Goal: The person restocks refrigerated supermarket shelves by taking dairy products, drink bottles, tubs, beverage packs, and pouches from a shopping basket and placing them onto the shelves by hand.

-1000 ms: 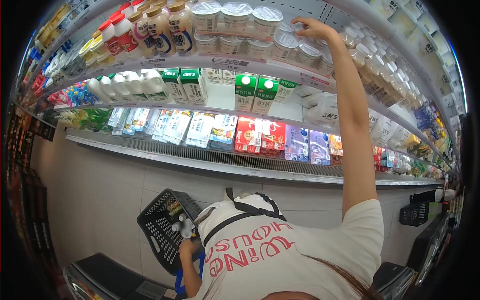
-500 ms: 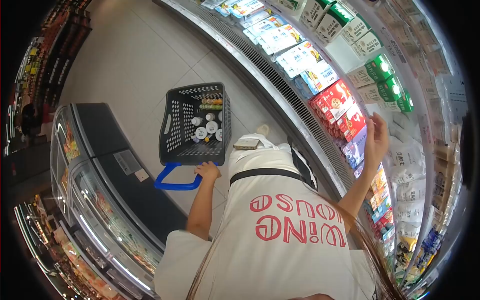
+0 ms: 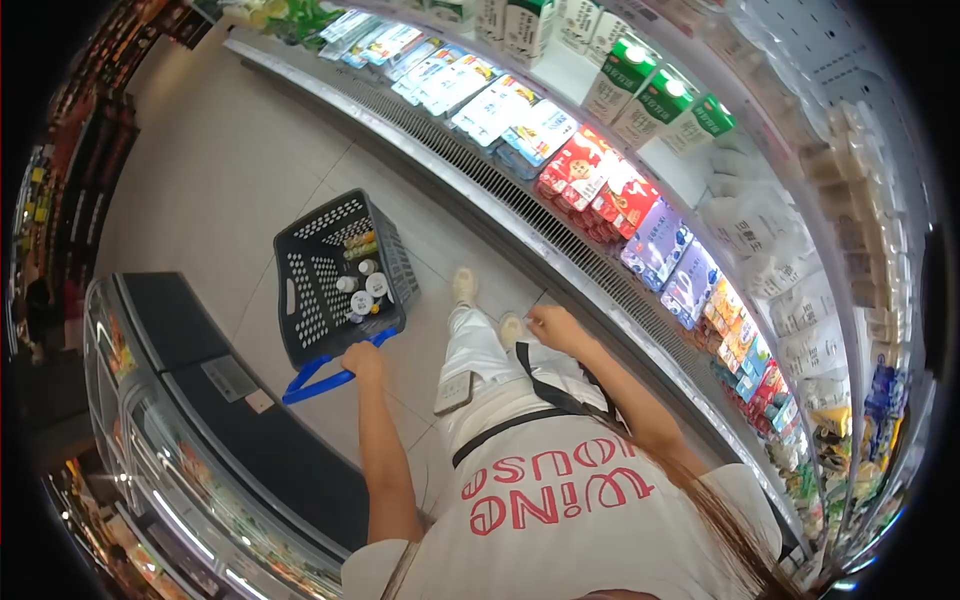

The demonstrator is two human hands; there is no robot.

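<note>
My left hand (image 3: 363, 360) is closed round the blue handle (image 3: 318, 380) of a dark grey basket (image 3: 300, 300). Inside the basket lie several white-capped bottles (image 3: 362, 301) and a pack of small yellow and green items (image 3: 361, 243). In front of my right hip, near the refrigerated shelf's lower edge, my right hand (image 3: 552, 326) hangs with its fingers curled; whether anything is in them cannot be made out. A phone-like flat object (image 3: 453, 392) shows at the front of my white trousers.
Along the right runs a refrigerated shelf (image 3: 440, 165) with green-and-white milk cartons (image 3: 640, 85), red packs (image 3: 590, 175), purple packs (image 3: 665, 245) and white bags (image 3: 750, 220). A dark freezer chest (image 3: 225, 385) stands at the lower left. Grey tiled floor (image 3: 200, 200) lies between them.
My right hand has come down from the upper shelf to beside my hip. My left hand has gone from inside the basket to its handle. The view has turned along the aisle.
</note>
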